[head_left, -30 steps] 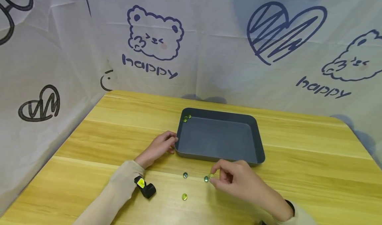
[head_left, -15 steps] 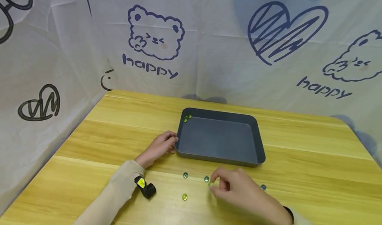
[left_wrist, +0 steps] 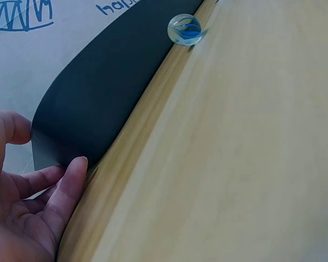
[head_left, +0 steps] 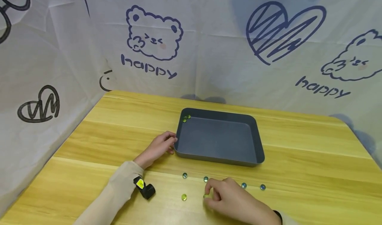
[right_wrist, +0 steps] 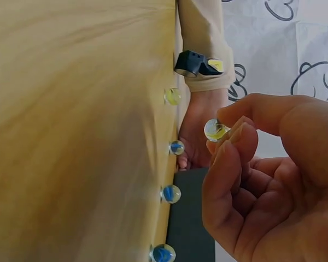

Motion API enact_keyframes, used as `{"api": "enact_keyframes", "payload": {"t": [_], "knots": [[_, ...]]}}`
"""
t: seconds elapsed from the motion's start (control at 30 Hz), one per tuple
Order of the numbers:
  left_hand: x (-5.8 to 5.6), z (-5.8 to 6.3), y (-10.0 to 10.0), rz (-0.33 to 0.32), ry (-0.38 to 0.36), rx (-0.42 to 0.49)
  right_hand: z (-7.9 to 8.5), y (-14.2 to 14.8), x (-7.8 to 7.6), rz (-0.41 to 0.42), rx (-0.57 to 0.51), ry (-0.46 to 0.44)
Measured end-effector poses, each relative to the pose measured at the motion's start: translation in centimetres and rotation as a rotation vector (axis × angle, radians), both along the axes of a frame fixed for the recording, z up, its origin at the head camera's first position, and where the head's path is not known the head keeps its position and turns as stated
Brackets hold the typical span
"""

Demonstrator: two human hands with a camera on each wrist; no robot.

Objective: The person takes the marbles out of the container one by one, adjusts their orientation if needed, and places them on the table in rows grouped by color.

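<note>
In the head view my right hand [head_left: 229, 198] pinches a clear glass marble with a yellow swirl [right_wrist: 214, 130] between thumb and fingertips, above the table in front of the tray. My left hand [head_left: 159, 147] rests its fingers against the outside of the dark grey tray [head_left: 218, 158] at its near left corner. Another yellow marble [head_left: 184, 197] lies on the table between the hands. A row of blue-swirled marbles, including a left one [head_left: 185, 175], a second [head_left: 206, 179], a third [head_left: 244, 185] and a rightmost one [head_left: 262, 187], lies before the tray.
Several yellow-green marbles [head_left: 185, 118] sit inside the tray's far left corner. The wooden table [head_left: 298, 145] runs back to a white cloth [head_left: 215, 65] with bear and heart drawings. A small black camera [head_left: 147, 190] is strapped at the left wrist.
My right hand has drawn back toward the person and slightly left, with the yellow marble still pinched. Blue marbles it was hiding now show. The left hand and tray have stayed put.
</note>
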State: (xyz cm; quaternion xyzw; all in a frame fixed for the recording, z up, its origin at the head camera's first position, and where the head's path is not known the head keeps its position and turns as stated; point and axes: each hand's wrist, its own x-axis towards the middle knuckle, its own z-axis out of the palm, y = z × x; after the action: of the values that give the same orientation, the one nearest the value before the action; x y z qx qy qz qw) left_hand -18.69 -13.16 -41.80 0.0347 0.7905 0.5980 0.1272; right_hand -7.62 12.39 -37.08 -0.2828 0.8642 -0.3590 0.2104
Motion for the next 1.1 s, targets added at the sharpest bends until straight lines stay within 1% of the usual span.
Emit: {"api": "enact_keyframes", "payload": {"t": [0.23,0.4,0.53,0.63,0.87,1.1], "knots": [[0.2,0.2,-0.2,-0.007,0.003,-0.015,-0.7,-0.4,-0.1,0.000,0.038,-0.019],[0.2,0.2,-0.3,-0.015,0.004,-0.008,-1.4,-0.5,-0.1,0.017,0.031,-0.047],[0.1,0.2,-0.2,-0.023,0.004,-0.003,-1.6,-0.2,0.0,0.031,0.038,-0.062],[0.0,0.0,-0.1,-0.016,-0.004,-0.003,-1.7,-0.1,0.0,0.035,0.039,-0.069],[0.2,0.1,-0.1,-0.015,0.001,0.002,-1.8,-0.2,-0.1,0.055,0.067,-0.034],[0.2,0.2,-0.2,-0.015,-0.016,-0.005,-1.7,-0.3,0.0,0.054,0.077,-0.027]]}}
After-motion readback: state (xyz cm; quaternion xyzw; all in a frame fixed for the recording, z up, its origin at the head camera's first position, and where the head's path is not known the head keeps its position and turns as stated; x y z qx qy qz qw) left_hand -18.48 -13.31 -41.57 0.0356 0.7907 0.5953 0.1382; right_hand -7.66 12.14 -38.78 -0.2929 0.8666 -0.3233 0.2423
